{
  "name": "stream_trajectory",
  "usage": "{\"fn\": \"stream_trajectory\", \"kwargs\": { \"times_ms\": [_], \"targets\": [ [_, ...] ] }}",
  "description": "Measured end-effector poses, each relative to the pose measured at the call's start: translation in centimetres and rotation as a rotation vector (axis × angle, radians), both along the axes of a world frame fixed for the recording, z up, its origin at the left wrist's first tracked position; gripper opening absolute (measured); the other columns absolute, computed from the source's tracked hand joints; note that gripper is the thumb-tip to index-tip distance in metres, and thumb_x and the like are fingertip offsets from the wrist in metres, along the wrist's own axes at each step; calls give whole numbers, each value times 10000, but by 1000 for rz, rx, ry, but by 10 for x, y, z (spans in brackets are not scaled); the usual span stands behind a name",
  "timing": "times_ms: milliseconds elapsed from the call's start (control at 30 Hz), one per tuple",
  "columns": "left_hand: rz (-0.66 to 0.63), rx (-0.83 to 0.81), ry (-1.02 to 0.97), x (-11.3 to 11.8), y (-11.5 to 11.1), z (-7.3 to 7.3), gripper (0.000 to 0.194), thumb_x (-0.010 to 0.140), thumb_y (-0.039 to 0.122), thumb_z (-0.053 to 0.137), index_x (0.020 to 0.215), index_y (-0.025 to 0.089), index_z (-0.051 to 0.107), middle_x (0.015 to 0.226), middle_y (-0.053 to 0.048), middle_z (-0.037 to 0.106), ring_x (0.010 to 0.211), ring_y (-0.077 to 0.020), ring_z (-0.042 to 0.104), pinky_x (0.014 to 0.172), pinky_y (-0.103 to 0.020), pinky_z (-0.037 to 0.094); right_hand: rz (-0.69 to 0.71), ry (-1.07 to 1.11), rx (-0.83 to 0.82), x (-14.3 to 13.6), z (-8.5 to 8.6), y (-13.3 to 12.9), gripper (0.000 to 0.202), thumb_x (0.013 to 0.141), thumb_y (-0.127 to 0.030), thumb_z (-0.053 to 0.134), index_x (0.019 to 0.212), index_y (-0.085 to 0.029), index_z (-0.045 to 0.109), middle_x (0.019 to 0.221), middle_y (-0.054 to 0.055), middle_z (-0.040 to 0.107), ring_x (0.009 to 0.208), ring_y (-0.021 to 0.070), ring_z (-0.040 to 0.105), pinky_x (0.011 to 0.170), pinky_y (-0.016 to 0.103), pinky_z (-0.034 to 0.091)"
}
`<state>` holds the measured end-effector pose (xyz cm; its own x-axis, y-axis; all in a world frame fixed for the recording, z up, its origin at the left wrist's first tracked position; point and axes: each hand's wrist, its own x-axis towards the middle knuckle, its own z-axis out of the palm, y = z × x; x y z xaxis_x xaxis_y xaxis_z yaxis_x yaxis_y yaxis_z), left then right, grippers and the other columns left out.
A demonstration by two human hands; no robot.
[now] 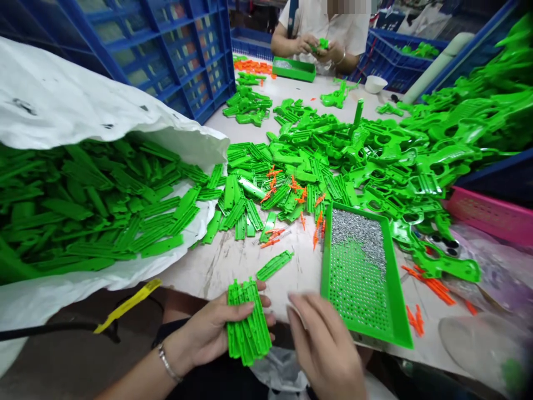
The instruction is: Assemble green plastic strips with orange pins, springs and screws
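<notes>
My left hand [208, 330] is closed around several flat, ribbed green plastic pieces [249, 325], fanned side by side above the table's near edge. Just to its right hovers my right hand [327, 347], blurred by motion, its fingers bent toward the held pieces; whether anything is between the fingertips cannot be made out. One loose ribbed green piece [275, 265] lies on the table past my left hand. Beside my right hand is a green tray [400, 289] with a perforated floor, and small silvery metal bits [358, 226] fill its far part.
A white sack [166, 119] spills green pieces at left, beside a blue crate [175, 50]. Green toy-gun halves [387, 150] are heaped at right, near a pink basket [491, 214]. Orange parts [272, 238] and springs lie mid-table. Across it, a person [322, 33] handles a green part.
</notes>
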<state>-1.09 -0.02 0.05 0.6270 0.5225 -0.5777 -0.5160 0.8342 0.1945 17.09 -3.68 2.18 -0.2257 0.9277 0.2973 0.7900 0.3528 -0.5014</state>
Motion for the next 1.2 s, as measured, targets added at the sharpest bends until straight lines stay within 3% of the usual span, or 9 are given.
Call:
{"fn": "stream_trajectory", "kwargs": {
  "times_ms": [100, 200, 367, 500, 567, 667, 800, 1067, 1200],
  "targets": [
    [16, 45, 127, -10, -1, 3, 297, 651, 148, 686, 943, 167, 633, 767, -27, 645, 680, -186, 619, 661, -359, 507, 79, -167, -84, -17, -20, 39, 415, 804, -26, 413, 1197, -159, 426, 1175, 135, 435, 988, 253, 466, 774, 405, 483],
    [51, 52, 213, -19, 1, 4, 260, 663, 168, 679, 919, 171, 640, 734, -21, 638, 632, -159, 604, 603, -320, 507, 175, -313, -135, -26, -24, 57, 326, 751, 22, 431, 1027, -112, 539, 1080, 134, 510, 914, 275, 494, 739, 434, 496],
    [122, 71, 253, -22, 8, 1, 225, 677, 151, 663, 901, 145, 640, 801, -53, 657, 722, -184, 620, 663, -316, 506, 407, -50, 26, -32, 3, 44, 334, 819, -33, 386, 1130, -108, 482, 1162, 109, 476, 1057, 215, 438, 893, 342, 438],
    [165, 20, 97, -19, 17, 0, 243, 623, 159, 702, 849, 95, 643, 774, -79, 667, 711, -175, 626, 688, -269, 495, 504, 208, -206, -38, 22, 44, 401, 765, -50, 407, 1142, -166, 476, 1200, 51, 460, 1105, 139, 419, 945, 257, 384],
    [215, 1, 134, -20, 19, 2, 253, 623, 143, 697, 867, 121, 631, 819, -73, 670, 701, -180, 630, 653, -289, 507, 347, 240, -288, -38, 19, 59, 348, 744, -124, 433, 1076, -191, 516, 1061, 25, 554, 972, 127, 512, 848, 239, 441],
    [242, 14, 241, -23, 18, 5, 293, 654, 107, 668, 932, 164, 599, 946, -71, 653, 775, -218, 632, 664, -370, 519, -81, 101, -240, -40, 2, 91, 179, 797, -264, 437, 839, -164, 579, 739, 36, 599, 658, 143, 551, 613, 255, 450],
    [209, 13, 239, -26, 13, 7, 312, 675, 99, 651, 968, 182, 584, 959, -65, 649, 830, -232, 625, 710, -405, 511, -375, -38, -203, -47, -23, 119, 248, 799, -324, 484, 722, -105, 570, 672, 131, 579, 625, 221, 535, 578, 326, 388],
    [224, 0, 236, -28, 12, 3, 363, 672, 129, 664, 1017, 165, 556, 946, -81, 650, 890, -262, 611, 780, -422, 482, -281, 91, -268, -38, -19, 85, 212, 838, -257, 450, 890, -143, 620, 840, 67, 643, 722, 160, 594, 659, 246, 453],
    [212, 28, 261, -27, 13, 3, 387, 676, 131, 663, 1041, 174, 544, 932, -75, 653, 870, -256, 616, 751, -416, 492, -216, 102, -347, -32, -27, 57, 188, 825, -270, 489, 884, -163, 631, 745, 38, 653, 641, 159, 608, 592, 236, 475]
  ]
}}
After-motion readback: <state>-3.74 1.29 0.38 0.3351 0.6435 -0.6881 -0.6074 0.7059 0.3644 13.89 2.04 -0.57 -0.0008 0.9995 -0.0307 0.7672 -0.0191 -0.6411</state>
